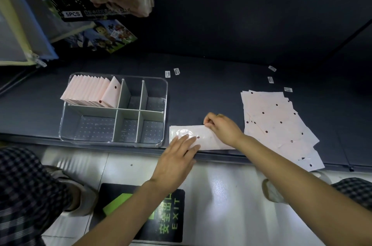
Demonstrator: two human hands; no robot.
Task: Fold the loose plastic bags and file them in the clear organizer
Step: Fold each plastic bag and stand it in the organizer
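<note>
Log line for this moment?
step: folding bag | left hand: flat on bag | right hand: pinching bag edge | organizer: one compartment filled

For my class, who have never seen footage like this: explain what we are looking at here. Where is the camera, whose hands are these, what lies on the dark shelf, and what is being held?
There is no machine. One wide-angle camera sits on a person's head, looking forward and down, so the arms reach in from the bottom of the picture. The left hand lies flat, fingers straight, pressing on a pale plastic bag at the front edge of the dark shelf. The right hand pinches that bag's far edge. To the right lies a loose pile of flat bags. To the left stands the clear organizer, split by dividers; folded bags stand in its far-left compartment only. A few small labels lie further back.
</note>
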